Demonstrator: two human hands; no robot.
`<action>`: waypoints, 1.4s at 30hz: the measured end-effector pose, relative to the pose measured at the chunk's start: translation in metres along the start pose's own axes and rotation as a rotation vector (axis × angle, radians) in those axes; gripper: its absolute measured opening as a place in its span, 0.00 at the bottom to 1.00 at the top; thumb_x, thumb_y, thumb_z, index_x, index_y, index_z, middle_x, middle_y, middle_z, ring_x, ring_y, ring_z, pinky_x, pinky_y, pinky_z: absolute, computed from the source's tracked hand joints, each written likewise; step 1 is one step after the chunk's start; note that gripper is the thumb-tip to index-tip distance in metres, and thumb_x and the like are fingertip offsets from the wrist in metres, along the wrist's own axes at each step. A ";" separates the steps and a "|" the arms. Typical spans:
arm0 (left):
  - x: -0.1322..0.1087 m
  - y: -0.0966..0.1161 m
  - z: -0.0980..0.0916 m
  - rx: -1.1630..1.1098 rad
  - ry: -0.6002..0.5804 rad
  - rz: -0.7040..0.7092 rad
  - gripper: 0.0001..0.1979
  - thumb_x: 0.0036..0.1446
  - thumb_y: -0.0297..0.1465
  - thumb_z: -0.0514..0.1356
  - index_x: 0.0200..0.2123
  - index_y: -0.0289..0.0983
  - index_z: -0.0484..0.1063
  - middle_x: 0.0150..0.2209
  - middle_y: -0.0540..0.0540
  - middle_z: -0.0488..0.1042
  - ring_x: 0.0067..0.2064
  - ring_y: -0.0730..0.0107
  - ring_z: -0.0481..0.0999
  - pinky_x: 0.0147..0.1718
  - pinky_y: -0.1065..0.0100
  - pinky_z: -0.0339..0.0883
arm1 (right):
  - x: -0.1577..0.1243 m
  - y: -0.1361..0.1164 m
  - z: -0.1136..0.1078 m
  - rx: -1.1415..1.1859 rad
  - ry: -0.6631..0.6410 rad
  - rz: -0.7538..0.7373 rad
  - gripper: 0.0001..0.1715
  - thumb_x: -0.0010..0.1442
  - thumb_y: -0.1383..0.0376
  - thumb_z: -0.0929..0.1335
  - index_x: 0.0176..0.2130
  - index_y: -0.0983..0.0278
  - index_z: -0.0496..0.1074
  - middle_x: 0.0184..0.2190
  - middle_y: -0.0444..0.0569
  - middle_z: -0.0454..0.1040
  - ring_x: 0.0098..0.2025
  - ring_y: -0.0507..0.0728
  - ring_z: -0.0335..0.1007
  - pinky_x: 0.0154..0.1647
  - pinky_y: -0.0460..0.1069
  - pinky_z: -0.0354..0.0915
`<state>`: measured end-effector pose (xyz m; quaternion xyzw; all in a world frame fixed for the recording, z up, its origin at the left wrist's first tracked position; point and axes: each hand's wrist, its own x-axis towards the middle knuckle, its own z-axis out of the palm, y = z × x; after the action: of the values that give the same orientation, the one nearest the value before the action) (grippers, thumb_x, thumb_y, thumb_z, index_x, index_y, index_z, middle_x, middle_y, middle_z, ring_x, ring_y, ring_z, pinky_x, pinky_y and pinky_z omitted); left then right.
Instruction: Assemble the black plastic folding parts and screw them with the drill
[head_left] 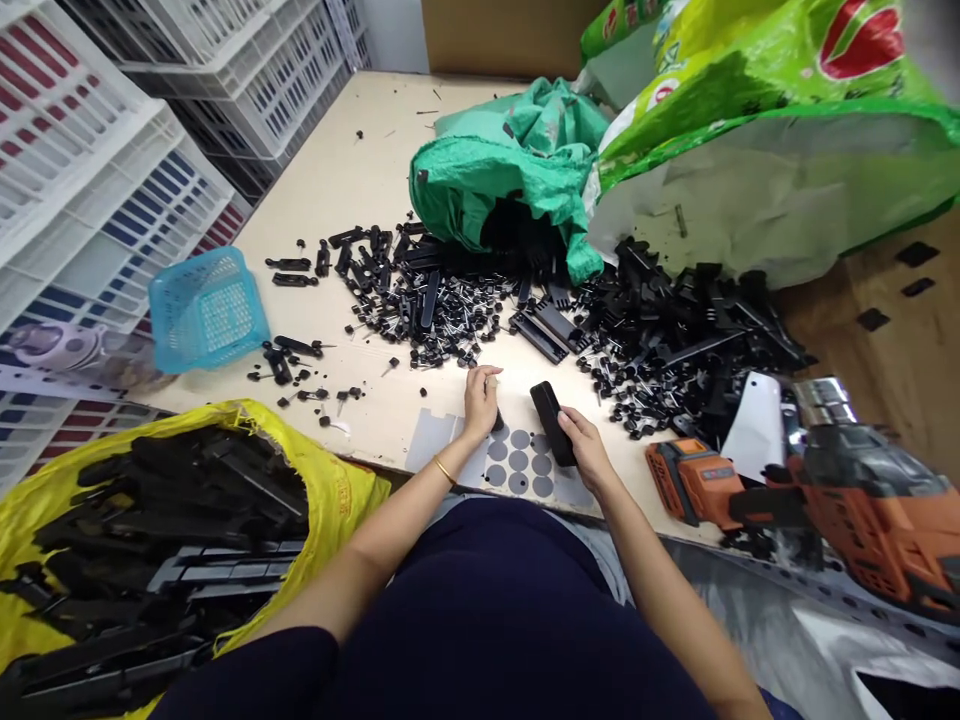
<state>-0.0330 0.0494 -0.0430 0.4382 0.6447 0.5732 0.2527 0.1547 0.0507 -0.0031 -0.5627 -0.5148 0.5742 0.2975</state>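
Note:
My right hand (586, 447) is closed on a long black plastic part (553, 423), which it holds tilted above a sheet with grey round discs (518, 461). To the left of that part, my left hand (481, 402) has its fingers curled together at the front edge of the table. A small dark piece (498, 421) shows beside its palm, mostly hidden, and I cannot make out what the fingers hold. Beyond my hands lie a pile of small black parts with metal pins (450, 315) and two long black pieces (538, 336).
An orange power tool (694, 483) lies at the right. Green sacks (502, 170) stand at the back, with more black parts (675, 330) before them. A blue basket (210, 310), white crates (97, 180) and a yellow sack (330, 480) of black parts are left.

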 end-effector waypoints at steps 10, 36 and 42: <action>0.007 0.007 -0.051 0.269 -0.465 0.373 0.21 0.55 0.16 0.46 0.46 0.38 0.70 0.48 0.45 0.71 0.54 0.68 0.67 0.56 0.57 0.61 | -0.007 0.004 -0.017 0.065 0.001 0.114 0.30 0.49 0.44 0.66 0.39 0.65 0.72 0.33 0.50 0.76 0.31 0.56 0.69 0.32 0.51 0.65; -0.014 0.027 -0.012 0.478 -0.636 0.144 0.10 0.54 0.30 0.64 0.40 0.37 0.71 0.35 0.47 0.73 0.39 0.67 0.73 0.40 0.66 0.67 | -0.003 -0.021 -0.007 -1.009 0.145 0.192 0.23 0.55 0.49 0.67 0.41 0.65 0.64 0.37 0.54 0.73 0.38 0.60 0.70 0.32 0.48 0.58; -0.029 0.019 0.000 0.401 -0.456 0.174 0.11 0.58 0.33 0.60 0.44 0.36 0.73 0.32 0.48 0.71 0.36 0.69 0.71 0.38 0.67 0.67 | -0.026 -0.005 0.013 -1.044 0.091 -0.035 0.19 0.61 0.62 0.62 0.51 0.64 0.61 0.44 0.57 0.69 0.39 0.60 0.69 0.30 0.50 0.60</action>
<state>-0.0134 0.0235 -0.0300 0.6501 0.6317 0.3411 0.2491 0.1461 0.0251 0.0082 -0.6518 -0.7284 0.2110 0.0090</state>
